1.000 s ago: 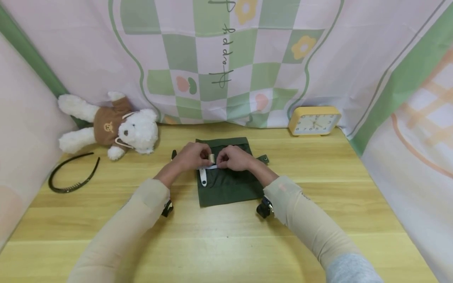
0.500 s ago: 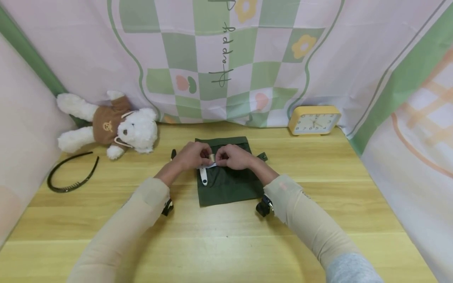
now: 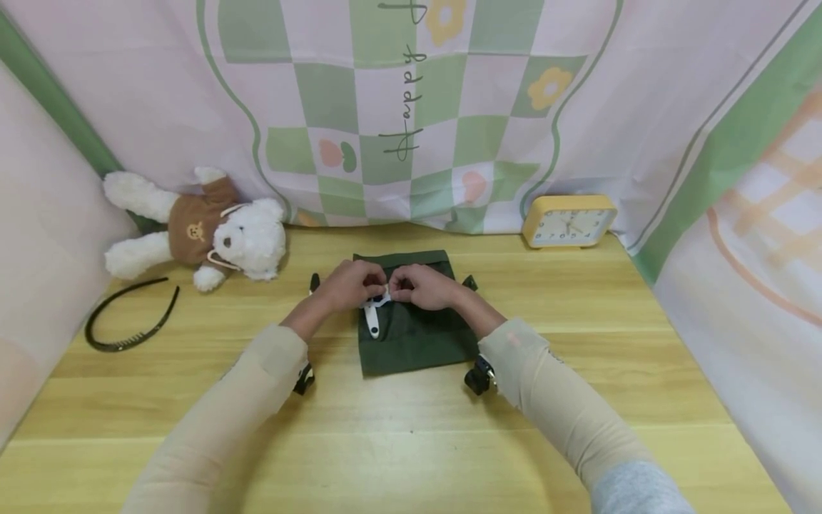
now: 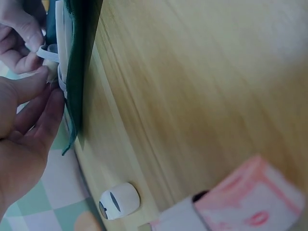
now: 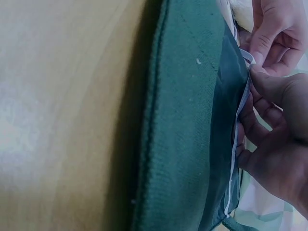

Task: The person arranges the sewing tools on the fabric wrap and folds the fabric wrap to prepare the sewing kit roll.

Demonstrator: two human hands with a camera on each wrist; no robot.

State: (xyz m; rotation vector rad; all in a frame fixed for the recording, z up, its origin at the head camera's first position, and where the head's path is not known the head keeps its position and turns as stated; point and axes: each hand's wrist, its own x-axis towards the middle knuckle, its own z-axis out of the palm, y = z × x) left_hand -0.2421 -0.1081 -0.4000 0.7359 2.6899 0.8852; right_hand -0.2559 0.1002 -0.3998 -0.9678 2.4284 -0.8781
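Observation:
A dark green fabric roll pouch [image 3: 417, 350] lies spread on the table under both hands. My left hand [image 3: 349, 282] pinches a small pale beige piece [image 4: 50, 68] between thumb and fingers, beside a white elastic band [image 4: 48, 54]. The piece is mostly hidden by the fingers. My right hand [image 3: 429, 285] pinches the band, which stands out as a loop; its thumb shows at the band in the right wrist view. A white handle-like tool [image 3: 372, 321] with a dark dot lies on the pouch just below the hands.
A black-tipped object [image 3: 315, 282] lies behind the left hand. A white plush bear [image 3: 250, 235] and black headband [image 3: 122, 343] are at the left, a yellow clock [image 3: 570, 221] at back right. The left wrist view shows a small white piece [image 4: 122, 199] and a pink-patterned item [image 4: 255, 197].
The beige cylinder that stood up between the hands has gone lower and is mostly covered. The white tool has shifted slightly right, and the pouch's right tab has swung up and inward.

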